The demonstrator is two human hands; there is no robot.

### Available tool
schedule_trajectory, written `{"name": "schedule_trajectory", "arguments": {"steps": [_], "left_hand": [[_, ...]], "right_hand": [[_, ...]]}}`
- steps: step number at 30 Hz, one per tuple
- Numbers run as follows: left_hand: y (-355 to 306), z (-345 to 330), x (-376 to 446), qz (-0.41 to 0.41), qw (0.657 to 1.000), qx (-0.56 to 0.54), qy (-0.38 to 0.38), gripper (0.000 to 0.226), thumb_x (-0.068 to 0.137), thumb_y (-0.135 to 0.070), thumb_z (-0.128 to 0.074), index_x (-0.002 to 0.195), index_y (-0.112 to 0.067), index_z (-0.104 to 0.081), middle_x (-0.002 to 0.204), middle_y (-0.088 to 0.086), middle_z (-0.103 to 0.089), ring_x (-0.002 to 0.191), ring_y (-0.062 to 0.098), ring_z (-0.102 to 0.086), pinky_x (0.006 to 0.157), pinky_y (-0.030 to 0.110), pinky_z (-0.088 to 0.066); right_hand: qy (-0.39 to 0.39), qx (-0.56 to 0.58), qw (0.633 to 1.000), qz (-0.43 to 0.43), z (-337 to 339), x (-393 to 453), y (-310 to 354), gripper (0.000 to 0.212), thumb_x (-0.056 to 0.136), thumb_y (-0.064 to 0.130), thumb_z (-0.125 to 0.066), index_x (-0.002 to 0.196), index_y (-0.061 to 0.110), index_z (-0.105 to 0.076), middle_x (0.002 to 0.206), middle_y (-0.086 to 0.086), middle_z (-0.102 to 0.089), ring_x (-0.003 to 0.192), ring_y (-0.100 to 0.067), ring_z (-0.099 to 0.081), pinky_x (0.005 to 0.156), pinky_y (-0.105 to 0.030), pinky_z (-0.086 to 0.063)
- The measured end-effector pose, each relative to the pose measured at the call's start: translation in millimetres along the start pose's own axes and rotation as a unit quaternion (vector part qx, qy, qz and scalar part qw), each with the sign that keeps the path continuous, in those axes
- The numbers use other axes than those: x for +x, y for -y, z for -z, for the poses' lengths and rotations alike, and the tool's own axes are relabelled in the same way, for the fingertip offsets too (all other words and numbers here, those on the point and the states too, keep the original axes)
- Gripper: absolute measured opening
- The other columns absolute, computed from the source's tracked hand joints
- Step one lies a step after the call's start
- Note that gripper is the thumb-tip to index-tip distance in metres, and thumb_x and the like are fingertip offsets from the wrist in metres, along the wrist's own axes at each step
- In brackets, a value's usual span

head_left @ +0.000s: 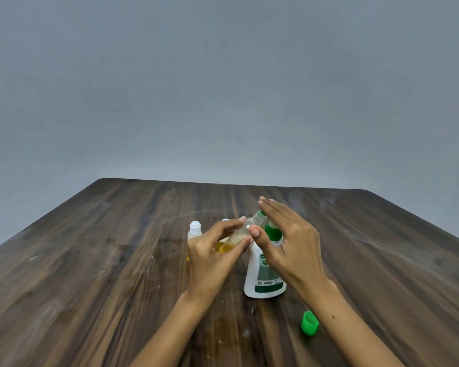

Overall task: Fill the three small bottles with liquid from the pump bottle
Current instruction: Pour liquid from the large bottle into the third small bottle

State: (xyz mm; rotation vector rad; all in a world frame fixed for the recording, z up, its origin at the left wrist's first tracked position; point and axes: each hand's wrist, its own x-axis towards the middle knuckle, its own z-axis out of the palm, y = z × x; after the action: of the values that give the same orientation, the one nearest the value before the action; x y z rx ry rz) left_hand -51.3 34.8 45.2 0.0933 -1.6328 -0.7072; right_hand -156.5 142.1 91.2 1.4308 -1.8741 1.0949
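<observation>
Left hand grip pinching tilted small bottle at pump bottle spout; right hand flat, fingers straight, atop pump.

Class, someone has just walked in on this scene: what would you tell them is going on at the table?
A person is filling a small clear bottle, tilted in the left hand with its mouth at the pump nozzle. The right hand lies flat on the white pump bottle. Yellow liquid sits in it. A capped small bottle stands behind; a green cap lies nearby.
</observation>
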Motion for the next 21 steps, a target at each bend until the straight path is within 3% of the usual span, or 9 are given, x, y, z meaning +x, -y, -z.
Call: {"name": "schedule_trajectory", "arguments": {"steps": [7,16,21], "left_hand": [[1.0,-1.7,-0.5,0.005,1.000,0.002,0.006,0.031,0.074,-0.011,-0.082,0.102,-0.004,-0.073,0.098,-0.001,-0.075,0.092,0.005,-0.071,0.080,0.022,-0.057],[-0.4,-0.9,1.6,-0.004,1.000,0.006,-0.005,0.030,0.076,-0.013,-0.081,0.104,-0.003,-0.073,0.104,-0.002,-0.074,0.097,0.005,-0.070,0.083,0.023,-0.057],[1.1,-0.8,-1.9,-0.006,1.000,0.016,0.009,0.032,0.073,-0.008,-0.083,0.103,-0.003,-0.073,0.100,-0.001,-0.075,0.094,0.004,-0.071,0.080,0.024,-0.058]], "right_hand": [[-0.008,-0.006,1.000,-0.017,-1.3,-4.5,0.7,0.081,0.084,0.078,-0.027,0.117,0.016,-0.068,0.121,0.003,-0.065,0.111,-0.011,-0.060,0.089,-0.024,-0.046],[-0.030,0.004,1.000,0.003,0.9,1.2,2.8,0.078,0.087,0.075,-0.029,0.117,0.015,-0.068,0.123,0.003,-0.064,0.115,-0.009,-0.057,0.093,-0.023,-0.044],[-0.032,-0.007,0.999,-0.013,-5.1,-7.5,-0.3,0.075,0.086,0.075,-0.032,0.113,0.016,-0.070,0.117,0.004,-0.067,0.108,-0.008,-0.060,0.088,-0.016,-0.042]]}}
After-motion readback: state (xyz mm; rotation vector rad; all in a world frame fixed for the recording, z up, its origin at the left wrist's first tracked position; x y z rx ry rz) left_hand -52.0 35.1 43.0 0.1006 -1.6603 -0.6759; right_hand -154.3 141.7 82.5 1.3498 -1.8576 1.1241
